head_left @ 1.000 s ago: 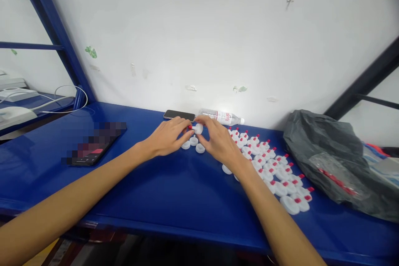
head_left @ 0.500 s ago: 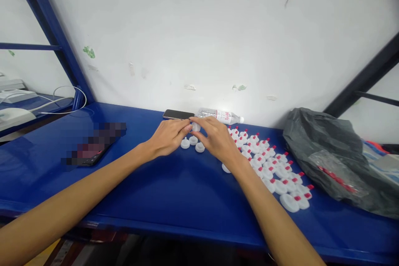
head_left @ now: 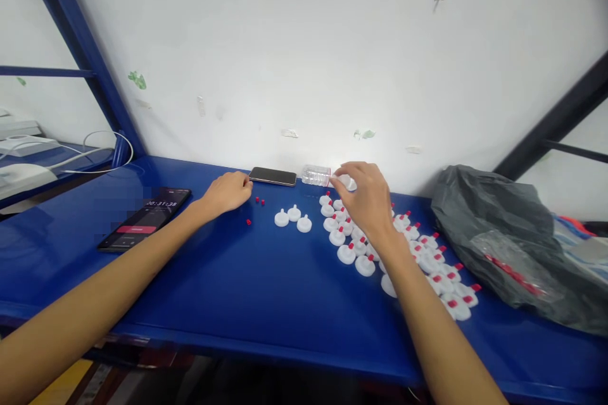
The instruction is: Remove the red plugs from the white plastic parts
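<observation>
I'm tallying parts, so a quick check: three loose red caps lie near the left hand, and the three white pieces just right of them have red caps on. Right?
Not quite: the head view shows those three white pieces with bare spouts, no red caps on. The three loose red caps do lie near the left hand.

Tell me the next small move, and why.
Probably the left hand should pinch the nearest red cap: three loose caps lie beside it, and three white lids between the hands are uncapped. The right hand is over by the capped lids. Whether either grip holds anything is unclear.
</observation>
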### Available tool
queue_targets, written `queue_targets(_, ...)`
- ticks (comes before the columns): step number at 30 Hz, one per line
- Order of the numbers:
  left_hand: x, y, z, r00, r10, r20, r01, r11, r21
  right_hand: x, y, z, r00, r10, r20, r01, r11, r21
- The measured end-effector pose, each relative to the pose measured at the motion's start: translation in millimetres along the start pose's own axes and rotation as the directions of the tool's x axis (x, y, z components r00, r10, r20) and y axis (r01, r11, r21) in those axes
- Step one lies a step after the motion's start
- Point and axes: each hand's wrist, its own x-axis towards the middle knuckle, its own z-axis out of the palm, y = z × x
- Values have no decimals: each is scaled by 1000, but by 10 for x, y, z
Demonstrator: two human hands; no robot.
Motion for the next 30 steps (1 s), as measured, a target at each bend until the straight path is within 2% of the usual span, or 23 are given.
queue_targets(3, -10, -4, 4, 997, 1, 77, -2, 1000, 16, -11, -213, 83, 996, -53, 77, 48, 997, 66)
queue_targets(7, -37, 31, -134, 987, -2, 163, -1, 1000, 14, -38, -356, 136, 956, -77, 284, 64, 996, 55)
queue_targets(9, -46, 15, -225, 957, 10, 289, 0, 999, -37, -55, -370, 149, 934, -55, 353, 48, 998, 30)
queue_targets(10, -52, 1, -265, 919, 25, 394, 11, 996, -87, -64, -368, 156, 927, -45, 373, 41, 999, 19)
queue_targets(11, -61, -13, -300, 856, 49, 514, 29, 989, -143, -71, -363, 163, 923, -37, 383, 36, 999, 10)
queue_targets(13, -88, -29, -346, 675, 119, 728, 86, 967, -239, -82, -348, 180, 916, -29, 399, 34, 999, -6)
queue_targets(14, -103, -27, -356, 594, 153, 789, 110, 957, -268, -86, -339, 190, 912, -28, 408, 38, 999, -16)
queue_targets(15, -118, -18, -358, 544, 180, 820, 120, 950, -288, -88, -331, 200, 908, -30, 417, 45, 999, -25)
queue_targets(16, -129, -4, -351, 522, 202, 828, 121, 944, -307, -90, -322, 211, 904, -34, 425, 54, 998, -35)
queue_targets(17, -134, 12, -336, 534, 218, 817, 118, 938, -327, -92, -314, 221, 901, -39, 433, 65, 997, -43)
queue_targets(20, -114, 40, -252, 651, 231, 723, 90, 922, -376, -101, -293, 252, 890, -51, 454, 89, 994, -64)
queue_targets(22, -79, 28, -181, 707, 233, 667, 73, 915, -397, -114, -287, 273, 882, -55, 468, 99, 993, -70)
queue_targets(26, -18, -24, -72, 764, 246, 597, 24, 913, -407, -152, -313, 307, 867, -64, 493, 111, 992, -66)
queue_targets(30, -5, -37, -43, 834, 276, 478, -104, 929, -356, -153, -336, 299, 871, -66, 487, 115, 991, -72)
